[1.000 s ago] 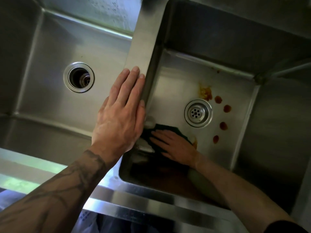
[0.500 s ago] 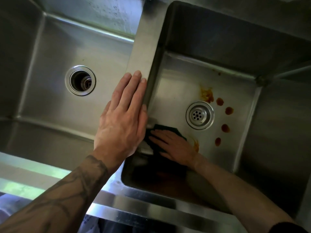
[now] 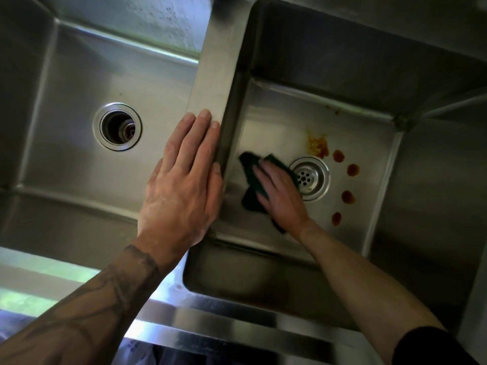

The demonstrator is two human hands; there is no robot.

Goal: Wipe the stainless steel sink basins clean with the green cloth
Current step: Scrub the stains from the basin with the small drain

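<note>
Pressing green cloth (image 3: 249, 164) beside drain (image 3: 311, 177), right hand (image 3: 282, 196) fingers (image 3: 263, 170) flat; left hand (image 3: 184, 185) fingers (image 3: 203, 138) together on divider (image 3: 210, 83).

— Where is there room in the right basin (image 3: 316, 56)?
— The far floor, between the back wall and the strainer (image 3: 313, 177), lies bare. The right hand (image 3: 279, 193), flat on the green cloth (image 3: 249, 204), fills the strip between the divider (image 3: 213, 75) and the strainer.
— And right of the strainer?
— Open up to the side wall; only flat red-brown spots (image 3: 347, 197) lie there.
— The divider itself?
— The left hand (image 3: 184, 185) lies flat along its near part; the far part is bare.
— The left basin (image 3: 79, 69)?
— Open floor around its drain hole (image 3: 117, 126). The left forearm crosses the front rim (image 3: 237, 335) at the near corner.
</note>
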